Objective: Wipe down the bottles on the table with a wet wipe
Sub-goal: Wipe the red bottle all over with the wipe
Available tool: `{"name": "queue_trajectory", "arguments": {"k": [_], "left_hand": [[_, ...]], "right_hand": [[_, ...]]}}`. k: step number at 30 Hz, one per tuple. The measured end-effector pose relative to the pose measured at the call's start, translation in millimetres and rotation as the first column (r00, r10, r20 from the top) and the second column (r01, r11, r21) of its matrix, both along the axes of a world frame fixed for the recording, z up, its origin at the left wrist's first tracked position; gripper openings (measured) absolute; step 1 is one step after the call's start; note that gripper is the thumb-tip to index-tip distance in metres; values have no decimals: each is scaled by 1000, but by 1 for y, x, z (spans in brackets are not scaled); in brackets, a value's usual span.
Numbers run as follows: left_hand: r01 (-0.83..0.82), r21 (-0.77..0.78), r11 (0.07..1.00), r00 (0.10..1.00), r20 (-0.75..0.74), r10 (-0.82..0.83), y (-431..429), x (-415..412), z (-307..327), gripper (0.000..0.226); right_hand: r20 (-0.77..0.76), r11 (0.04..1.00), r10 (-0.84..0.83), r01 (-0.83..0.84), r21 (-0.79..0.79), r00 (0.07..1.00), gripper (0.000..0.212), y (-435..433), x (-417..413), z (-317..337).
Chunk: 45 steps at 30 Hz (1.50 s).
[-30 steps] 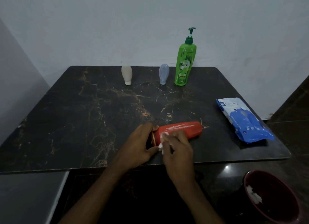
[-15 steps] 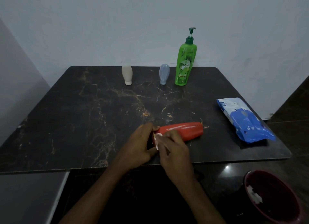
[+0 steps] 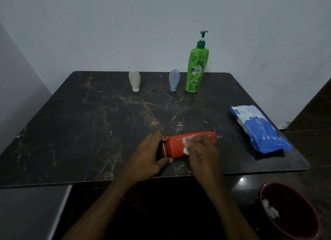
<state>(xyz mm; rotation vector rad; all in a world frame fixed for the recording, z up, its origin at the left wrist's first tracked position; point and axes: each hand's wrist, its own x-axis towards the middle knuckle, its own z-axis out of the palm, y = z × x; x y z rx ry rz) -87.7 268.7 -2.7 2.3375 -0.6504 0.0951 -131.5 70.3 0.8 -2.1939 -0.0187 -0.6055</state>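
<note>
Red bottle [image 3: 176,145] lies on its side at lower centre of the frame, near the table's [image 3: 89,132] front edge. The left hand [image 3: 148,157] grips its cap end. The blurred right hand [image 3: 204,154] holds a wet wipe [image 3: 186,150] against its body, fingers bent over it. A beige bottle [image 3: 134,80], a blue-grey bottle [image 3: 174,80] and a green pump bottle [image 3: 196,69] stand at upper centre. A wipes pack [image 3: 259,130] lies right, a dark bowl [image 3: 300,209] lower right.

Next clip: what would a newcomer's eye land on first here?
The red bottle lying on its side near the front edge of the table, its cap end gripped by the left hand while the right hand presses a wet wipe on it. The green pump bottle stands upright at the back edge.
</note>
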Motion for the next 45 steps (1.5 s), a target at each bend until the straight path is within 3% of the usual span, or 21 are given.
{"name": "queue_trajectory", "arguments": {"k": [4,7,9,13,15,19,21,23,26,29,33,35,38,41,45], "left_hand": [[6,11,1000,1000,18,-7,-1,0,0,56],[5,14,1000,1000,22,-5,-1,-1,0,56],[4,14,1000,1000,23,-4,-1,-1,1,57],[15,6,1000,1000,24,-15,0,0,0,55],[20,7,1000,1000,21,-20,0,0,0,55],[22,16,1000,998,50,-23,0,-1,0,57],[28,17,999,997,67,-29,-1,-1,-1,57],[31,22,999,996,82,-32,-1,-1,-2,57],[37,17,999,993,113,-39,-2,-2,-2,56],[32,7,999,992,119,-32,-1,-3,-2,55],[30,2,1000,995,97,-30,-2,-3,-2,49],[30,-8,1000,995,94,-29,-2,-4,-1,52],[43,-13,999,992,119,-41,-2,-5,1,55],[50,-17,999,989,142,-48,-3,-6,2,54],[59,-18,998,982,178,-55,-3,-7,2,54]], "right_hand": [[-124,941,-291,307,143,949,19,-50,10,-1],[-118,920,-347,363,150,930,9,-34,9,3],[-103,949,-263,276,154,959,11,-6,4,7],[32,991,132,-132,11,991,13,33,-7,2],[30,986,169,-169,6,985,14,29,-8,3],[-91,959,-174,189,212,981,23,-18,6,7],[-146,918,-328,351,186,933,12,-40,11,5],[-161,898,-387,411,155,908,4,-43,12,6],[-133,938,-290,309,154,948,7,-17,7,14],[-17,995,-78,79,53,997,15,18,0,15],[56,996,93,-92,-12,994,24,34,-8,9],[54,997,37,-41,66,998,25,20,-5,6],[-80,954,-202,214,208,976,11,-18,5,5],[-121,908,-368,384,169,922,16,-43,8,4],[-78,938,-317,324,125,945,20,-24,9,10]]}}
